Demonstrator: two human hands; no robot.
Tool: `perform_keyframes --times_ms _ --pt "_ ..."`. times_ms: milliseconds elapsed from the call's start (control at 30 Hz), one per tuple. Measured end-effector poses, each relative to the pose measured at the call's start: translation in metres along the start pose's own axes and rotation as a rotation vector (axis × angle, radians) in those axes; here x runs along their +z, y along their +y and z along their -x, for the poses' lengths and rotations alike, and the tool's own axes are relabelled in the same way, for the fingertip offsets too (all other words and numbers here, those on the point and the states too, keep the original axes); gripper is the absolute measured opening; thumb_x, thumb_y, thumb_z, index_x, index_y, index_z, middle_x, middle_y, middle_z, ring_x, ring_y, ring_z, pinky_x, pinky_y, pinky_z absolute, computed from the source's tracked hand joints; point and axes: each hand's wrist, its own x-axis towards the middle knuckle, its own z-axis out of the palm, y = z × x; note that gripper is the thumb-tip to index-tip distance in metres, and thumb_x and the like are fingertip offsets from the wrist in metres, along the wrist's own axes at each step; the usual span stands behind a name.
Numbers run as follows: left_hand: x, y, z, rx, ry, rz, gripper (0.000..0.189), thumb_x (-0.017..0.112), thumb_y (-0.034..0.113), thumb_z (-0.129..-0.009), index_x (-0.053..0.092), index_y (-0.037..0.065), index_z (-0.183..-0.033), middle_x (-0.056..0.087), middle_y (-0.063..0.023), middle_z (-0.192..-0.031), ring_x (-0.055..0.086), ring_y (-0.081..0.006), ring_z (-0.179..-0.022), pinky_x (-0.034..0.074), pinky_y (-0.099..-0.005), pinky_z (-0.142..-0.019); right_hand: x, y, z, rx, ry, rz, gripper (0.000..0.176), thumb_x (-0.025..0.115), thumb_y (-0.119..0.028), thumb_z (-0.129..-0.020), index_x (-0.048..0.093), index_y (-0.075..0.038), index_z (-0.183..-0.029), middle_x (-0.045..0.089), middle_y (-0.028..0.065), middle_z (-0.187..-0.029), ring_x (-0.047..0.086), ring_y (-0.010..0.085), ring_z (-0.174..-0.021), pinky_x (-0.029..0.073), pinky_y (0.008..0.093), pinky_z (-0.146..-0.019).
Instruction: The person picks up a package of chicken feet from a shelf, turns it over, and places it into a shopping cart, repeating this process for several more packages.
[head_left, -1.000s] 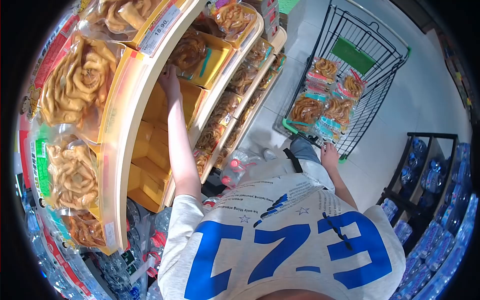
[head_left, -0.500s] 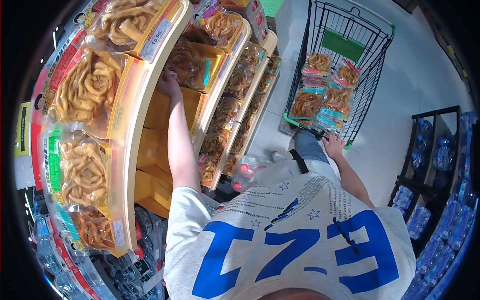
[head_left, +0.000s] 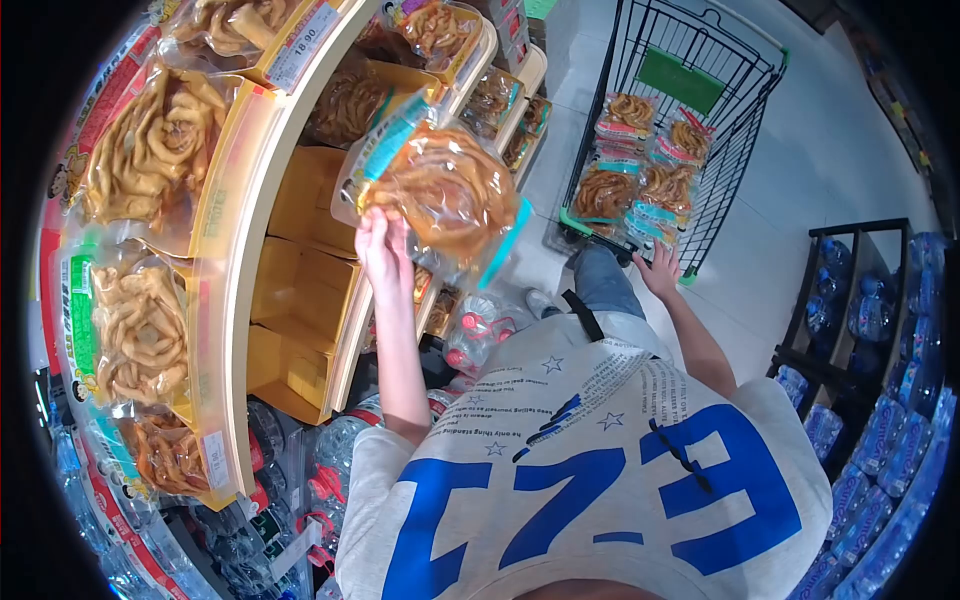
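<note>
Shop aisle, yellow shelving [head_left: 225,200] on your left, wire cart [head_left: 745,160] ahead to the right; your left hand [head_left: 383,245] is up in front of the shelf, fingers clamped on the lower left corner of a clear snack bag [head_left: 445,195]; the bag stands above and right of those fingers, off the shelf. Your right hand [head_left: 660,270] rests at the cart's near rim, fingers spread; more bags [head_left: 640,185] lie inside the cart.

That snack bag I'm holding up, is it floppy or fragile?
Probably floppy: the snack bag shows wrinkled clear film. Likely light: the left hand alone holds it by one edge. Its twisted fried pieces look brittle, so squeezing may crush them.
</note>
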Motion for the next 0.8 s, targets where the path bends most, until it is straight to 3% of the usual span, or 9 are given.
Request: perform_keyframes --times_ms 133,200,233,300,500,567,667,767,800 --pt "0.017 -0.029 0.076 -0.267 0.058 0.077 0.018 0.048 0.016 -0.094 0.056 0.005 -0.105 0.061 -0.006 -0.105 0.059 -0.0139 -0.094 0.046 -0.0285 -0.084 -0.003 -0.053 0.013 -0.314 0.16 -0.268 0.072 0.049 -0.056 -0.085 0.032 -0.01 -0.137 0.04 0.0148 -0.135 0.033 0.0307 -0.127 0.026 0.0449 -0.103" --pt "0.029 -0.032 0.103 -0.311 0.136 0.067 0.025 0.045 0.019 -0.095 0.054 0.003 -0.112 0.06 -0.0074 -0.108 0.058 -0.0167 -0.098 0.045 -0.0307 -0.087 -0.068 -0.128 0.054 0.049 -0.668 -1.41 0.06 0.046 -0.048 -0.091 0.036 -0.008 -0.134 0.045 0.0118 -0.131 0.046 0.0257 -0.114 0.037 0.0404 -0.097" --pt "0.032 -0.031 0.112 -0.332 0.165 0.07 0.026 0.045 0.02 -0.095 0.053 0.003 -0.113 0.06 -0.0076 -0.108 0.058 -0.017 -0.099 0.045 -0.0309 -0.088 -0.098 -0.15 0.068 0.052 -1.031 -1.67 0.054 0.043 -0.043 -0.094 0.037 -0.007 -0.133 0.045 0.0098 -0.132 0.051 0.0193 -0.111 0.044 0.0369 -0.091" --pt "0.03 -0.031 0.12 -0.371 0.116 0.103 0.027 0.045 0.02 -0.095 0.053 0.003 -0.114 0.059 -0.0082 -0.109 0.058 -0.0175 -0.099 0.045 -0.0312 -0.087 -0.124 -0.18 0.089 -0.079 -1.288 -1.785 0.052 0.044 -0.04 -0.095 0.038 -0.005 -0.132 0.049 0.009 -0.129 0.052 0.0168 -0.111 0.044 0.0341 -0.093" --pt "0.008 -0.037 0.112 -0.337 -0.031 0.119 0.02 0.05 0.02 -0.094 0.057 0.004 -0.103 0.063 -0.0047 -0.096 0.06 -0.0129 -0.087 0.047 -0.0257 -0.077 -0.163 -0.223 0.115 -0.362 -0.741 -1.211 0.049 0.055 -0.03 -0.091 0.042 -0.003 -0.13 0.055 0.0053 -0.12 0.051 0.0133 -0.11 0.041 0.0272 -0.093" --pt "0.001 -0.04 0.108 -0.341 -0.15 0.139 0.016 0.051 0.02 -0.093 0.058 0.006 -0.097 0.063 -0.0027 -0.09 0.059 -0.0099 -0.08 0.046 -0.0225 -0.07 -0.161 -0.219 0.116 -0.297 -0.743 -1.303 0.049 0.059 -0.025 -0.087 0.045 -0.002 -0.128 0.055 0.0051 -0.119 0.051 0.0121 -0.109 0.039 0.027 -0.094" --pt "0.051 -0.022 0.112 -0.355 0.031 -0.012 0.013 0.052 0.021 -0.093 0.056 0.009 -0.09 0.054 0.0044 -0.074 0.047 -0.0041 -0.061 0.037 -0.0185 -0.054 -0.173 -0.221 0.126 -0.246 -0.707 -1.4 0.046 0.059 -0.021 -0.087 0.047 -0.001 -0.127 0.056 0.0054 -0.119 0.052 0.0121 -0.109 0.038 0.0271 -0.095" --pt "0.024 -0.04 0.108 -0.339 -0.089 0.074 0.013 0.052 0.022 -0.093 0.055 0.01 -0.088 0.053 0.0046 -0.074 0.047 -0.0042 -0.062 0.037 -0.0187 -0.053 -0.174 -0.219 0.134 -0.207 -0.671 -1.463 0.042 0.058 -0.016 -0.087 0.049 -0.001 -0.124 0.057 0.0057 -0.118 0.052 0.0122 -0.109 0.037 0.0269 -0.096" --pt "0.021 -0.039 0.095 -0.373 -0.445 0.429 0.018 0.054 0.019 -0.091 0.058 0.005 -0.102 0.063 -0.0046 -0.094 0.058 -0.0104 -0.081 0.044 -0.0235 -0.072 -0.173 -0.217 0.134 -0.199 -0.656 -1.466 0.041 0.057 -0.015 -0.087 0.05 -0.001 -0.124 0.057 0.0059 -0.118 0.052 0.0123 -0.109 0.037 0.0268 -0.096"
